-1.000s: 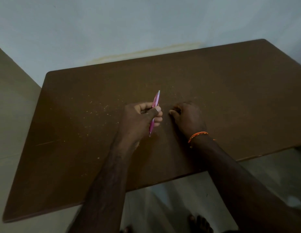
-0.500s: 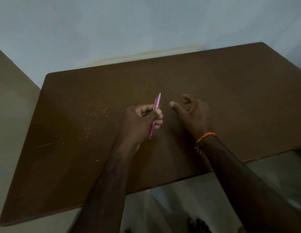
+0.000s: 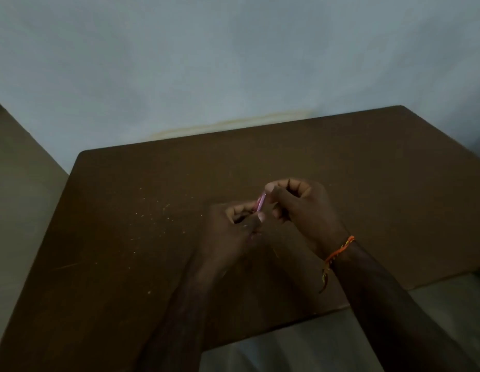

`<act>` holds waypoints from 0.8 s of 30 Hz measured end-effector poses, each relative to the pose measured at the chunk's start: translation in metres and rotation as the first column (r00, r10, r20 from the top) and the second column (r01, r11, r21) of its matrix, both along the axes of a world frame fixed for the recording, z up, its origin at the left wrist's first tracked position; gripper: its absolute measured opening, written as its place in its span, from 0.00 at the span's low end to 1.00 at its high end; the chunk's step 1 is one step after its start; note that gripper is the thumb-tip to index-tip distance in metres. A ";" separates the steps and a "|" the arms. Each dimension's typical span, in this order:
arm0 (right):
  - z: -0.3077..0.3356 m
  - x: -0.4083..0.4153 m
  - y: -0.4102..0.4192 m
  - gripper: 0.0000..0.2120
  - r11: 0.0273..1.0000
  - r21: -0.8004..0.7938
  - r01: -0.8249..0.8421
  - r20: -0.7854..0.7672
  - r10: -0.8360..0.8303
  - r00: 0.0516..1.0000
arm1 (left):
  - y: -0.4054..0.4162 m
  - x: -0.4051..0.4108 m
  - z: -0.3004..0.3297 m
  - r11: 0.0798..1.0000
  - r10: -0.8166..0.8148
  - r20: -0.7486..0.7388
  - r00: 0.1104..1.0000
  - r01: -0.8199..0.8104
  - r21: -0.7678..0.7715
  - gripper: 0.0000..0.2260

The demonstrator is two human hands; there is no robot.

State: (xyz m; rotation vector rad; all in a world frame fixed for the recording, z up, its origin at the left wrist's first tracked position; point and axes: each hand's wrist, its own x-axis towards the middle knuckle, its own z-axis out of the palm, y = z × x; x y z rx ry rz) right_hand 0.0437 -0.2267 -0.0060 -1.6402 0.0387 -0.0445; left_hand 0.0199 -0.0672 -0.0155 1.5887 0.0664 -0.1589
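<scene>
Above the brown desk [image 3: 120,277], the left hand [image 3: 233,233] grips the low end of the pink pen [image 3: 261,204] and the right hand [image 3: 304,209] pinches its top. It looks light, thin, hard and slippery, so hold both ends tight.

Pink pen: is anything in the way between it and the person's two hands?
Nothing visible is. The left hand grips the lower part of the pink pen, and the right hand appears to pinch its upper end. Both touch it directly, over the brown table.
</scene>
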 end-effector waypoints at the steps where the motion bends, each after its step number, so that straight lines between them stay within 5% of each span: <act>1: 0.000 0.000 0.000 0.06 1.000 -0.006 -0.013 -0.003 0.013 1.000 | -0.001 -0.001 0.001 1.000 0.001 0.012 1.000 -0.001 0.015 0.17; 9: 0.003 -0.004 0.008 0.08 0.999 0.053 -0.005 0.015 0.004 1.000 | -0.006 -0.002 0.007 0.998 -0.055 0.044 0.998 0.054 0.038 0.10; 14: 0.012 0.000 -0.001 0.07 0.974 0.155 0.166 0.049 -0.175 0.983 | 0.000 0.000 0.005 0.993 -0.096 -0.006 0.995 0.096 0.065 0.08; 18: 0.010 0.006 -0.035 0.08 0.921 -0.312 0.232 0.087 -0.216 0.973 | 0.004 0.003 0.004 1.000 0.013 -0.034 0.999 -0.013 0.008 0.06; 21: -0.014 0.008 -0.033 0.12 0.714 -0.689 0.126 -0.035 -0.207 0.978 | 0.009 0.006 0.004 0.997 0.079 -0.030 0.996 -0.080 -0.013 0.08; 24: -0.037 0.008 -0.022 0.10 0.616 -0.787 0.018 -0.123 -0.185 0.975 | 0.012 0.007 0.002 0.995 0.098 -0.041 0.994 -0.099 -0.025 0.10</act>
